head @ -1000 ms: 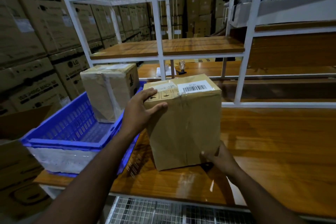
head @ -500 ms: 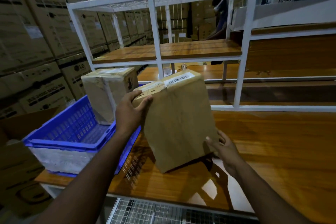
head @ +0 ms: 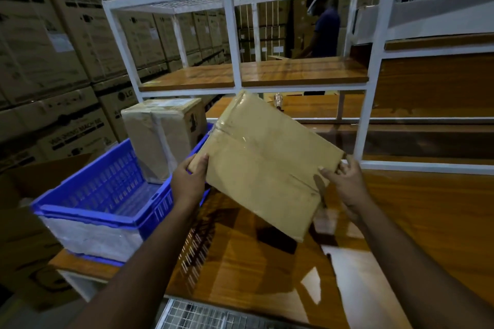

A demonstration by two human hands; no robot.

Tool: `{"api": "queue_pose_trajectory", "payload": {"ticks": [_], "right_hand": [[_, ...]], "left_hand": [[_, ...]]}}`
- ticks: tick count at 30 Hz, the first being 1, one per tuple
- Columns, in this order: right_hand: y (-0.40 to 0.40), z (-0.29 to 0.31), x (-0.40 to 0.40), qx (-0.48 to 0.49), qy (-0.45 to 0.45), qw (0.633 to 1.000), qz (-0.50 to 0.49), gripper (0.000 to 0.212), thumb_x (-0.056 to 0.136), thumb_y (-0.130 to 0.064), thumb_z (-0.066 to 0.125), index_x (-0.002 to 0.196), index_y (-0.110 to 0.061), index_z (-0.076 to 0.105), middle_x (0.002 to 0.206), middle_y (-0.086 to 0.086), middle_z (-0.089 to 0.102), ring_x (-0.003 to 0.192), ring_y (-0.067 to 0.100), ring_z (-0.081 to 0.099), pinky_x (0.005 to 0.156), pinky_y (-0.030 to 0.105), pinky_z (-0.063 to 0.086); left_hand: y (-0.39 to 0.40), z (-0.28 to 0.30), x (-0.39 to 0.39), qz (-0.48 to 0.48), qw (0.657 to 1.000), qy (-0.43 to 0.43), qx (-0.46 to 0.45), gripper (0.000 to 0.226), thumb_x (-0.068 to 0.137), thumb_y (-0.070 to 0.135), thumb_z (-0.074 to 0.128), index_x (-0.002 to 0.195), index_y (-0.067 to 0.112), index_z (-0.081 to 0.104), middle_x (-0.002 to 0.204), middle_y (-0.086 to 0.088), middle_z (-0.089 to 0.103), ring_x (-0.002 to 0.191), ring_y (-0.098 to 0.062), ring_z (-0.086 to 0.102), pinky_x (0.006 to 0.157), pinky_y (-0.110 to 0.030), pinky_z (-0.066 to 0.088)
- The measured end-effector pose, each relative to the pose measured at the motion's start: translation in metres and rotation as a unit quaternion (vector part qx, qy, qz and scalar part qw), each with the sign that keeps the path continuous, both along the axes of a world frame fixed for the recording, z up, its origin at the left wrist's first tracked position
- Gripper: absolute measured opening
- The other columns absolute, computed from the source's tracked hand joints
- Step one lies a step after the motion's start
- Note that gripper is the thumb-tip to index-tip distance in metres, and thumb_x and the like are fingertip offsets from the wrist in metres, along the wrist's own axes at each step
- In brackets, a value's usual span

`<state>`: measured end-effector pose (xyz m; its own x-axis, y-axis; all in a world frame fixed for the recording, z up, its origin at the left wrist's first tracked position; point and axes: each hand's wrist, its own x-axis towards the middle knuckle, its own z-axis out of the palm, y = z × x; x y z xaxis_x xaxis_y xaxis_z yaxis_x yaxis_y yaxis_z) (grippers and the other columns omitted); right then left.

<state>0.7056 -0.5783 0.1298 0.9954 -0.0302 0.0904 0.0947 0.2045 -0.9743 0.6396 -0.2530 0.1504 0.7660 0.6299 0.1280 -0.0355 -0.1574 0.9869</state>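
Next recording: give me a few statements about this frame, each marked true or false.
1. The left hand and the right hand both hold the cardboard box. True.
2. The cardboard box is held level. False: it is tilted, one corner pointing down toward the table.
3. The blue crate has nothing in it. False: a wrapped box stands in it.
4. The blue crate sits left of the cardboard box. True.
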Motion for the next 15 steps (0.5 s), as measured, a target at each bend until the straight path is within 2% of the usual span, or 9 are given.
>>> {"api": "queue_pose_trajectory", "payload": {"ticks": [1, 3, 5, 10, 12, 15], "right_hand": [[0.005, -0.004, 0.001, 0.0, 0.007, 1.0, 0.021, 0.077, 0.089, -0.001, 0.068, 0.151, -0.013, 0.026, 0.15, 0.008, 0.044, 0.121, 0.015, 0.05, 0.086, 0.029, 0.05], [0.018, -0.018, 0.002, -0.018, 0.015, 0.999, 0.048, 0.073, 0.087, -0.001, 0.07, 0.149, -0.014, 0.033, 0.147, 0.007, 0.049, 0.122, 0.017, 0.053, 0.092, 0.037, 0.051], [0.031, -0.033, 0.003, -0.045, 0.017, 0.998, 0.042, 0.074, 0.085, -0.004, 0.073, 0.148, -0.018, 0.037, 0.14, 0.005, 0.054, 0.12, 0.021, 0.055, 0.093, 0.044, 0.053], [0.048, -0.044, 0.023, -0.065, 0.015, 0.996, 0.05, 0.084, 0.081, -0.014, 0.079, 0.151, -0.028, 0.033, 0.134, -0.002, 0.056, 0.112, 0.013, 0.058, 0.063, 0.022, 0.056], [0.05, -0.047, 0.032, -0.066, 0.009, 0.996, 0.06, 0.09, 0.075, -0.021, 0.083, 0.15, -0.03, 0.035, 0.133, -0.004, 0.058, 0.111, 0.012, 0.06, 0.064, 0.022, 0.057], [0.054, -0.052, 0.041, -0.061, 0.009, 0.996, 0.07, 0.096, 0.065, -0.027, 0.088, 0.147, -0.032, 0.038, 0.129, -0.003, 0.062, 0.113, 0.017, 0.064, 0.073, 0.03, 0.06]], "left_hand": [[0.004, -0.005, 0.006, 0.007, 1.0, 0.01, -0.009, 0.051, 0.082, 0.064, 0.069, 0.116, 0.026, 0.066, 0.111, -0.001, 0.066, 0.102, -0.025, 0.067, 0.08, -0.052, 0.061], [0.012, -0.012, 0.019, 0.009, 0.999, 0.027, -0.03, 0.042, 0.082, 0.062, 0.07, 0.105, 0.027, 0.065, 0.106, -0.002, 0.067, 0.099, -0.026, 0.067, 0.079, -0.053, 0.061], [0.02, -0.022, 0.036, 0.006, 0.998, 0.046, -0.049, 0.045, 0.085, 0.058, 0.071, 0.106, 0.018, 0.068, 0.104, -0.009, 0.069, 0.095, -0.03, 0.07, 0.077, -0.054, 0.061], [0.041, -0.046, 0.07, -0.017, 0.991, 0.088, -0.096, 0.032, 0.088, 0.047, 0.073, 0.09, 0.016, 0.066, 0.1, -0.014, 0.07, 0.086, -0.032, 0.072, 0.064, -0.047, 0.063], [0.046, -0.051, 0.08, -0.035, 0.987, 0.098, -0.125, 0.033, 0.09, 0.042, 0.073, 0.089, 0.009, 0.066, 0.1, -0.019, 0.069, 0.087, -0.034, 0.071, 0.066, -0.048, 0.063], [0.046, -0.054, 0.09, -0.043, 0.984, 0.101, -0.142, 0.041, 0.092, 0.037, 0.071, 0.097, -0.003, 0.066, 0.097, -0.022, 0.067, 0.088, -0.037, 0.069, 0.074, -0.057, 0.061]]}}
